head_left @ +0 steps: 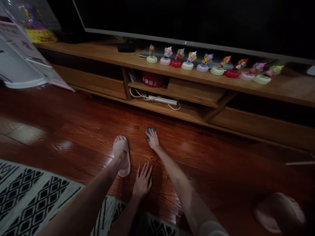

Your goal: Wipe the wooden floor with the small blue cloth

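My right hand (pixel 153 140) reaches forward and presses a small teal cloth (pixel 149 130) onto the dark red wooden floor (pixel 73 124), fingers closed over it. My left hand (pixel 142 179) lies flat on the floor nearer to me, fingers spread, holding nothing. My left foot in a pink slipper (pixel 122 154) stands just left of both hands.
A low wooden TV cabinet (pixel 172 113) runs across the back, with a row of several small figurines (pixel 216 67), a red box (pixel 153 79) and a white power strip (pixel 162 100) on its shelf. A patterned rug (pixel 29 196) lies at lower left. Another pink slipper (pixel 279 211) shows at lower right.
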`<state>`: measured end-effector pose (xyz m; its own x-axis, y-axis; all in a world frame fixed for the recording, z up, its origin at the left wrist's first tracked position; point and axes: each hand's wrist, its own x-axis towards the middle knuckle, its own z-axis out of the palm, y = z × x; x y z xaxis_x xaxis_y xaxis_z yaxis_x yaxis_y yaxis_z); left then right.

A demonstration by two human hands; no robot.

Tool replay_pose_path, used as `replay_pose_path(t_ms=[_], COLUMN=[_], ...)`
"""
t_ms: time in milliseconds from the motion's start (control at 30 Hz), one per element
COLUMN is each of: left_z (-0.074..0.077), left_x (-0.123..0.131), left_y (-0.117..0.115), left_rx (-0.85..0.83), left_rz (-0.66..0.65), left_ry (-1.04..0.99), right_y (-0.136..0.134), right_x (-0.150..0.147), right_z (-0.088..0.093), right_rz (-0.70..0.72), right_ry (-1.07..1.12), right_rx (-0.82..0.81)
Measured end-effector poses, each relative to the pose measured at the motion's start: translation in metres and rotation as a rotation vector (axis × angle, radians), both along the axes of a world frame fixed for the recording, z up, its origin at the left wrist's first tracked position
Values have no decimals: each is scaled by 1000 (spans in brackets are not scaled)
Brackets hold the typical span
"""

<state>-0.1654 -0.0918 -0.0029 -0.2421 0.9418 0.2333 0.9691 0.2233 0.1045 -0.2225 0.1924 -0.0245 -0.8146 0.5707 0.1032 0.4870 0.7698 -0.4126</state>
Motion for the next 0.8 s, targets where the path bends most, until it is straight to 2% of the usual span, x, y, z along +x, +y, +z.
replay_pose_path(t_ms=[100,167,233,333,400,467,567,667,733,800], left_z=[1,2,1,-2,-6,-9,-13,-16,-18,-21], left_x=[-1,-2,-2,-3,-4,-4,-6,-8,-9,-10], left_y=[0,0,0,-1,-1,-1,-1,-1,-2,-1], left_rx=[15,20,20,43,69,88,107,115,127,147], left_rz=[-8,-9,-12,-13,-13,-13,-17,-31,-34,-34], left_ry=[20,27,21,24,35,37,11,-6,12,48], right_y=[-13,0,26,72,95,106,96,66,47,32], right_x=[-3,17,52,132,201,277,389,475,506,516], right_z=[-2,-2,-1,4,10,18,25,21,11,2], right_rz=[100,80,5,-197,-366,-529,-734,-950,-1103,-1210], right_ry=[10,6,-1,-19,-34,-52,-84,-110,-114,-106], right_rx=[8,18,32,55,69,82,97,126,162,174])
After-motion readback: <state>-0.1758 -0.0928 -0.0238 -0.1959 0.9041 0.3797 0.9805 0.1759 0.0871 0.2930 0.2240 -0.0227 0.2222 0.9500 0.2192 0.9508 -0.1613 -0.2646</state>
